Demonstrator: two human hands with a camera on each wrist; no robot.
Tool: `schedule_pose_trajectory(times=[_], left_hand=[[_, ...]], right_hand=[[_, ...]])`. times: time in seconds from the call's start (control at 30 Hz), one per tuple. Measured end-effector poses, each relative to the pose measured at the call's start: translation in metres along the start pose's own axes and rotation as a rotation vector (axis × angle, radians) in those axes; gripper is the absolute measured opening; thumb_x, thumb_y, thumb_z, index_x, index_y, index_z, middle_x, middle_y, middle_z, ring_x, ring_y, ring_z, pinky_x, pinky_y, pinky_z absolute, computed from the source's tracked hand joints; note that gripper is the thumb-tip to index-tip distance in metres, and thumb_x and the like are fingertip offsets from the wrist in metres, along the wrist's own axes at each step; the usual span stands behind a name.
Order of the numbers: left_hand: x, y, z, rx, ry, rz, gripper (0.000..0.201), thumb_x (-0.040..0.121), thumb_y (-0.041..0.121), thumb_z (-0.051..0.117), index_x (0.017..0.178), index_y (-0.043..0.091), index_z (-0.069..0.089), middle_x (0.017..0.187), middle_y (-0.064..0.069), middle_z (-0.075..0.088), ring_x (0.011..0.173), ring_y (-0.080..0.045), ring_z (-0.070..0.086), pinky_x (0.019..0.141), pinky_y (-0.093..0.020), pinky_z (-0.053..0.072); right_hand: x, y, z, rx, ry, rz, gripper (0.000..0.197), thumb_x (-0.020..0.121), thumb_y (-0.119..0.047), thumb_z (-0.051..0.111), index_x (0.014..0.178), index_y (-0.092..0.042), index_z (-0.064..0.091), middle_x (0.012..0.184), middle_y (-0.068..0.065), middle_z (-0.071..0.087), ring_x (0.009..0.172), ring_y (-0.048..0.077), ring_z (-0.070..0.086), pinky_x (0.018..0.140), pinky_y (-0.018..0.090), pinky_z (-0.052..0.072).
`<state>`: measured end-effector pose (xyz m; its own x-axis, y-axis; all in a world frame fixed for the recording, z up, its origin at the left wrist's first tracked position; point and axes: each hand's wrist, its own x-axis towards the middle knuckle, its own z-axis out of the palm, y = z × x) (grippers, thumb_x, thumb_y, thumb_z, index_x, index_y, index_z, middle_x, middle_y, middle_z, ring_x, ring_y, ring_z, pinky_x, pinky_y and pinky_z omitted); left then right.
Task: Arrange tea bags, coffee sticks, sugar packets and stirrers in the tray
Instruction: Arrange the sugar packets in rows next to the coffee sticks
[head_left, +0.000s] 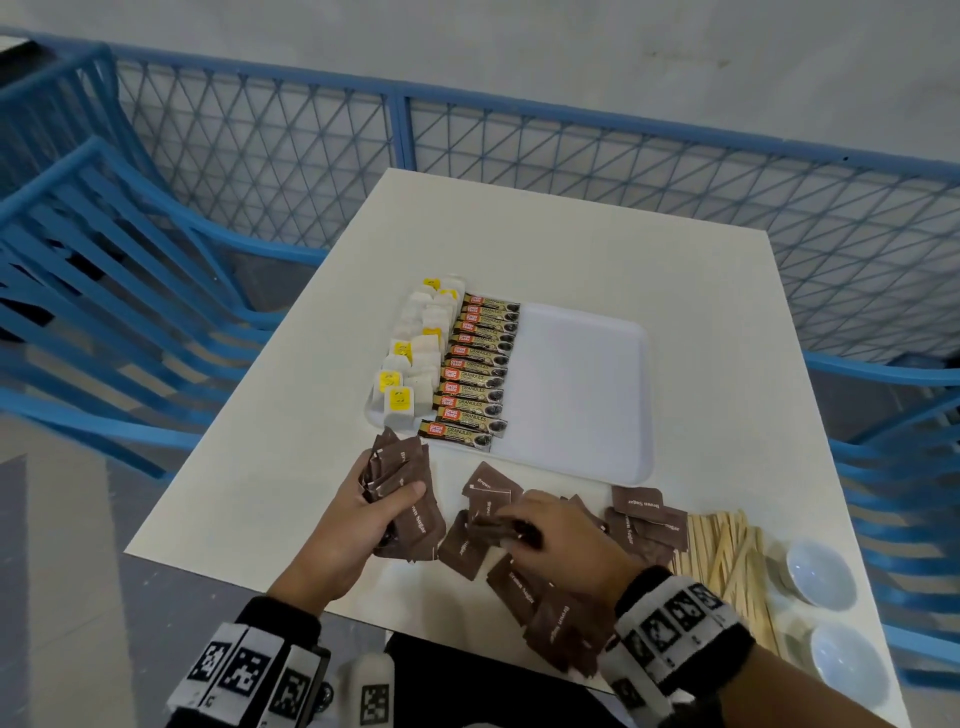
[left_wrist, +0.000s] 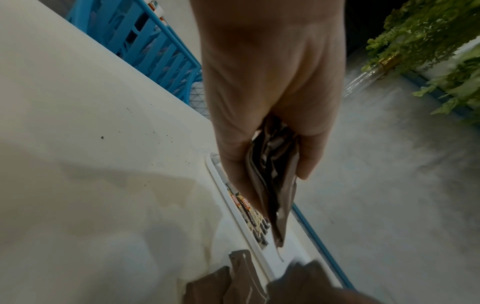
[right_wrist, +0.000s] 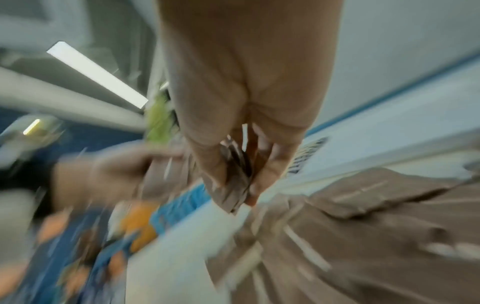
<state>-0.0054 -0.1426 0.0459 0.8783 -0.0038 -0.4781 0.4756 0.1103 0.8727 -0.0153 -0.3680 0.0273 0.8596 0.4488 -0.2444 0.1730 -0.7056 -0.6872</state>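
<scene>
A white tray (head_left: 587, 395) lies mid-table, with tea bags (head_left: 410, 358) along its left edge and a column of coffee sticks (head_left: 475, 366) beside them; its right part is bare. My left hand (head_left: 363, 512) grips a stack of brown sugar packets (head_left: 405, 493) just in front of the tray; the wrist view shows that stack (left_wrist: 272, 174) between thumb and fingers. My right hand (head_left: 540, 530) pinches a few sugar packets (right_wrist: 233, 183) over the loose brown sugar packets (head_left: 550, 597) spread along the front edge. Wooden stirrers (head_left: 727, 561) lie to the right.
Two small white bowls (head_left: 821, 574) sit at the table's front right corner. Blue slatted chairs (head_left: 104, 291) stand on the left and right, and a blue mesh fence (head_left: 519, 171) runs behind the table. The right wrist view is motion-blurred.
</scene>
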Motion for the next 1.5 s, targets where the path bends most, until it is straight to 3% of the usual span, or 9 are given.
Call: schedule_pose_trajectory(times=[0.07, 0.17, 0.33, 0.43, 0.63, 0.83, 1.13, 1.27, 1.5], left_hand=[[-0.001, 0.000, 0.001, 0.018, -0.037, 0.011, 0.032, 0.086, 0.006, 0.063, 0.109, 0.027, 0.057, 0.103, -0.006, 0.068, 0.085, -0.020, 0.068, 0.058, -0.035, 0.055], [0.000, 0.002, 0.007, 0.023, -0.145, 0.022, 0.036, 0.085, 0.010, 0.066, 0.114, 0.028, 0.055, 0.103, -0.002, 0.069, 0.085, -0.018, 0.070, 0.058, -0.037, 0.056], [0.011, 0.010, 0.009, -0.026, -0.291, 0.058, 0.054, 0.077, 0.022, 0.069, 0.128, 0.022, 0.051, 0.118, -0.005, 0.067, 0.109, -0.023, 0.064, 0.080, -0.037, 0.055], [0.023, 0.017, 0.005, -0.047, -0.347, 0.048, 0.062, 0.076, 0.025, 0.077, 0.132, 0.021, 0.049, 0.121, -0.006, 0.065, 0.114, -0.026, 0.060, 0.093, -0.046, 0.050], [0.043, 0.039, -0.001, -0.077, -0.477, 0.046, 0.070, 0.057, 0.012, 0.080, 0.123, 0.017, 0.055, 0.112, -0.008, 0.070, 0.105, -0.024, 0.066, 0.076, -0.033, 0.056], [0.068, 0.045, -0.008, -0.142, -0.403, 0.010, 0.074, 0.066, -0.008, 0.075, 0.133, 0.010, 0.048, 0.109, -0.010, 0.071, 0.098, -0.023, 0.068, 0.071, -0.030, 0.057], [0.101, 0.061, -0.031, -0.059, -0.409, -0.016, 0.062, 0.062, 0.000, 0.078, 0.120, 0.012, 0.058, 0.101, -0.010, 0.072, 0.092, -0.027, 0.069, 0.074, -0.039, 0.056], [0.115, 0.064, -0.030, -0.034, -0.416, -0.023, 0.052, 0.064, 0.000, 0.077, 0.110, 0.017, 0.062, 0.094, -0.006, 0.073, 0.085, -0.023, 0.070, 0.064, -0.036, 0.056], [0.125, 0.070, -0.018, -0.017, -0.385, -0.039, 0.035, 0.076, -0.003, 0.064, 0.105, 0.017, 0.063, 0.087, -0.005, 0.074, 0.078, -0.022, 0.071, 0.070, -0.042, 0.054]], right_hand=[[-0.001, -0.002, -0.009, 0.278, 0.053, 0.082, 0.031, 0.086, -0.024, 0.065, 0.116, -0.025, 0.059, 0.101, -0.013, 0.064, 0.090, 0.000, 0.058, 0.081, 0.009, 0.042], [0.003, -0.011, -0.018, 0.671, 0.066, 0.138, 0.027, 0.084, -0.010, 0.067, 0.106, -0.020, 0.053, 0.082, 0.001, 0.067, 0.073, 0.010, 0.062, 0.069, 0.021, 0.049], [0.021, -0.035, -0.025, 0.865, 0.185, 0.175, 0.024, 0.081, -0.002, 0.067, 0.103, 0.002, 0.058, 0.086, 0.013, 0.066, 0.074, 0.017, 0.064, 0.063, 0.023, 0.053], [0.031, -0.045, -0.026, 0.891, 0.242, 0.210, 0.020, 0.078, -0.001, 0.070, 0.098, -0.002, 0.065, 0.088, 0.012, 0.068, 0.077, 0.020, 0.068, 0.062, 0.023, 0.055], [0.047, -0.059, -0.033, 1.010, 0.328, 0.262, 0.007, 0.085, 0.001, 0.061, 0.091, -0.003, 0.061, 0.081, 0.008, 0.066, 0.069, 0.016, 0.067, 0.061, 0.025, 0.058], [0.061, -0.063, -0.035, 1.148, 0.401, 0.316, 0.009, 0.090, 0.000, 0.053, 0.098, 0.001, 0.055, 0.081, 0.007, 0.062, 0.072, 0.013, 0.062, 0.068, 0.030, 0.055], [0.072, -0.048, -0.049, 0.970, 0.642, 0.362, 0.018, 0.091, -0.002, 0.054, 0.103, -0.008, 0.065, 0.081, -0.006, 0.069, 0.070, 0.001, 0.065, 0.061, 0.010, 0.047], [0.083, -0.027, -0.052, 0.851, 0.739, 0.497, 0.015, 0.086, -0.011, 0.063, 0.101, -0.012, 0.067, 0.094, 0.001, 0.069, 0.087, 0.015, 0.064, 0.081, 0.023, 0.049], [0.103, 0.005, -0.072, 0.773, 0.681, 0.568, 0.009, 0.086, -0.007, 0.062, 0.086, -0.015, 0.057, 0.071, -0.007, 0.063, 0.056, -0.002, 0.055, 0.053, 0.011, 0.037]])
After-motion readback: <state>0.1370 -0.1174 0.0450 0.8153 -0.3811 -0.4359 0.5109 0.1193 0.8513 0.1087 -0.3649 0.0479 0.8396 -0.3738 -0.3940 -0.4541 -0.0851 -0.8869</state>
